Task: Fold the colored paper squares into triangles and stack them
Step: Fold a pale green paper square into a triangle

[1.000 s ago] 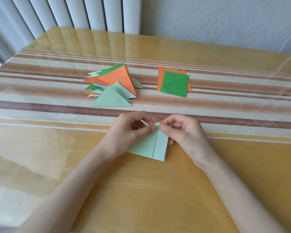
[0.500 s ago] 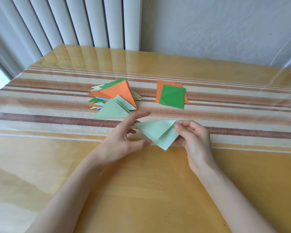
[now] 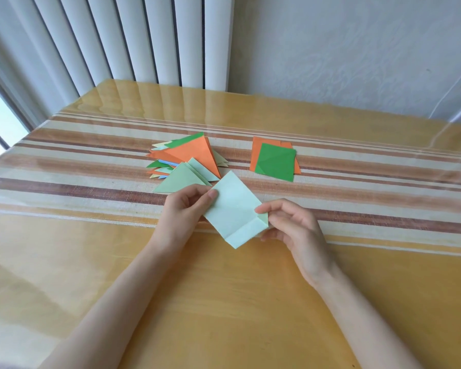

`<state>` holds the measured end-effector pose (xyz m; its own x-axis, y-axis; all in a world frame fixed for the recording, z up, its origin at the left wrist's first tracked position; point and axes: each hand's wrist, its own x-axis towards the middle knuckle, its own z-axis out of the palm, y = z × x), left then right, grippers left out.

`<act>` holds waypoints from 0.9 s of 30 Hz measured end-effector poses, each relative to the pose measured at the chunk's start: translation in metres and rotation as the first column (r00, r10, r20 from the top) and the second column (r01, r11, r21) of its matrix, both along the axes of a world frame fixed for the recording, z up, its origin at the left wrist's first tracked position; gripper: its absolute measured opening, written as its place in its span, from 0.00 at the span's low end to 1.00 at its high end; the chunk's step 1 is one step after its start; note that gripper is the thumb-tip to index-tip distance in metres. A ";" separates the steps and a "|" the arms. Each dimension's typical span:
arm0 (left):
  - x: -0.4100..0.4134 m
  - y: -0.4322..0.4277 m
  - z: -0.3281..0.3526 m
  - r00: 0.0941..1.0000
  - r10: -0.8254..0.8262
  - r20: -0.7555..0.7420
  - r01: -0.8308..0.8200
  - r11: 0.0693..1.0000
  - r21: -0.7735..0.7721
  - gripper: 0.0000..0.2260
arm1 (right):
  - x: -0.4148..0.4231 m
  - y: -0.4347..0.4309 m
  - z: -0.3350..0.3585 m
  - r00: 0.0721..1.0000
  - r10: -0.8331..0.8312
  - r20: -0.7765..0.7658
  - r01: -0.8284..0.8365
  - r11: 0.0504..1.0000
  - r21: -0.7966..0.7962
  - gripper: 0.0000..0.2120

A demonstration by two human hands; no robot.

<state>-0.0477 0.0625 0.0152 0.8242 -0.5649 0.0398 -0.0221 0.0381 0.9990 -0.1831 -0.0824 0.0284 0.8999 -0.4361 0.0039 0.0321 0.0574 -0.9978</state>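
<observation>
Head view: both hands, left [image 3: 183,210] and right [image 3: 294,226], pinch opposite edges of a light, easily creased paper [image 3: 236,209] above the worktop [image 3: 224,302].

The pale green paper [image 3: 234,209] is mostly opened out and held above the desk [image 3: 250,302], tilted like a diamond with one corner pointing away. It shows a diagonal crease, a narrow folded band along its lower right edge and a small turned-up flap at the right corner. The left grip [image 3: 183,209] pinches its left edge and the right grip [image 3: 290,222] pinches the flap.

Behind it on the left lies a loose pile of folded triangles [image 3: 186,158], with orange on top, a pale green one in front, and green and blue edges showing.

To the right lies a stack of flat squares [image 3: 256,153], a green square [image 3: 276,162] on top of orange ones.
</observation>
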 end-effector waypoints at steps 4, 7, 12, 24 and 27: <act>0.003 0.000 0.003 0.994 0.032 -0.103 -0.039 0.997 -0.063 0.02 | -0.002 -0.004 0.001 0.993 0.116 0.021 -0.114 0.991 -0.072 0.11; 0.004 0.001 0.005 0.993 -0.006 -0.120 -0.006 0.995 -0.098 0.05 | -0.002 -0.003 0.002 0.990 0.133 0.053 -0.120 0.974 -0.190 0.07; 0.000 0.000 0.006 0.995 -0.080 -0.060 0.072 0.989 -0.127 0.05 | 0.004 0.008 -0.002 0.992 0.001 0.128 0.018 0.989 -0.147 0.04; -0.003 -0.001 0.008 0.986 -0.114 -0.119 0.108 0.993 -0.055 0.14 | 0.008 0.009 -0.005 0.991 -0.120 0.052 0.125 0.985 -0.116 0.13; -0.006 -0.002 0.009 0.961 -0.225 -0.163 0.227 0.974 -0.006 0.19 | 0.008 0.007 -0.006 0.979 -0.190 0.066 0.199 0.967 -0.159 0.11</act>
